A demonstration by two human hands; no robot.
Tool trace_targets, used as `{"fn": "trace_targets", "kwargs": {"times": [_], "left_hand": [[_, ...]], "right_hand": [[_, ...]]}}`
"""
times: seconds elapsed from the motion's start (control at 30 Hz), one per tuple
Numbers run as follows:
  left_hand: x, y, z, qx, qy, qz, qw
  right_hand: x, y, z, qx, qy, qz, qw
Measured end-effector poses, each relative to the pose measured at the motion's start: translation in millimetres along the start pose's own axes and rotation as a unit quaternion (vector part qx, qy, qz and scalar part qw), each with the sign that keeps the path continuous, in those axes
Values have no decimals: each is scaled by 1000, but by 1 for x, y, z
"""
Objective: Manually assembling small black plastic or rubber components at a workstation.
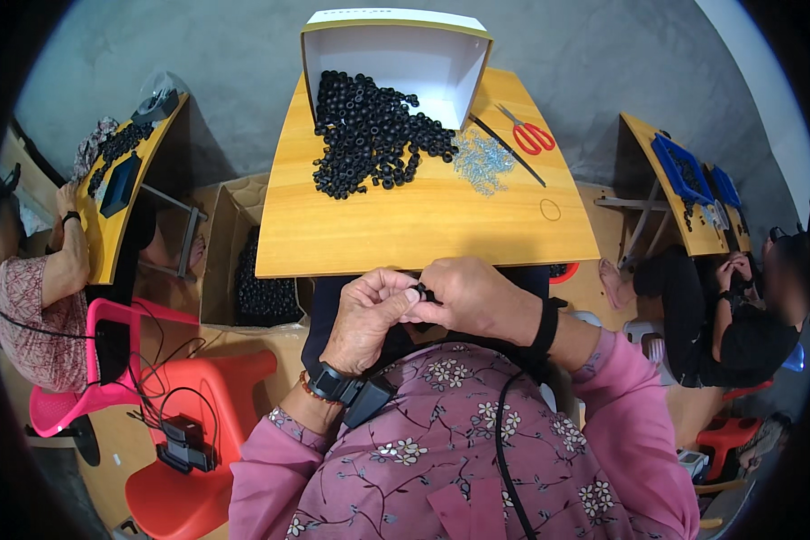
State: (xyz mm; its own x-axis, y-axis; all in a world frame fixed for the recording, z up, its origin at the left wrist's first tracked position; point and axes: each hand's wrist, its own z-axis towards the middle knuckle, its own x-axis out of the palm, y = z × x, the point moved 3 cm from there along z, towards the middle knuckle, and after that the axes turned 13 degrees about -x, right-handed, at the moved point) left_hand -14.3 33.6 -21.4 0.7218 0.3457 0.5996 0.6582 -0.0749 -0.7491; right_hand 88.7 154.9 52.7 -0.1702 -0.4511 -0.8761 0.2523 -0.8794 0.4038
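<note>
Just past the near edge of the wooden table [423, 243], my two hands meet in front of my body. My left hand [369, 315] pinches a small black piece [427, 293] between thumb and fingertips. Curled against the same piece is my right hand [477, 295], its fingertips partly hidden behind the knuckles. On the table, a heap of small black ring-like parts [364, 135] spills from a white box [441, 76] lying on its side. Small clear pieces [482, 162] form a pile to the right of the heap.
Red-handled scissors [533, 138], a thin black stick [510, 151] and a rubber band [550, 210] lie at the table's right. A carton [220, 261] of black parts stands on the floor, left. An orange chair [184, 450] is behind it. People sit at side tables on both sides.
</note>
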Motion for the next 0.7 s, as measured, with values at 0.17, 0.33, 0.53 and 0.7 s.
{"fn": "trace_targets", "kwargs": {"times": [0.17, 0.33, 0.53, 0.7], "left_hand": [[-1, -2, -1, 4, 9, -51, 999], [0, 0, 0, -17, 49, -65, 997], [8, -2, -4, -20, 52, -39, 998], [10, 1, -3, -1, 70, -29, 997]], "right_hand": [[-12, -3, -1, 62, 38, 60, 996], [-21, -1, -1, -16, -108, 120, 987], [-18, -4, -1, -40, -70, 101, 992], [-5, -7, -7, 141, -92, 356, 919]]}}
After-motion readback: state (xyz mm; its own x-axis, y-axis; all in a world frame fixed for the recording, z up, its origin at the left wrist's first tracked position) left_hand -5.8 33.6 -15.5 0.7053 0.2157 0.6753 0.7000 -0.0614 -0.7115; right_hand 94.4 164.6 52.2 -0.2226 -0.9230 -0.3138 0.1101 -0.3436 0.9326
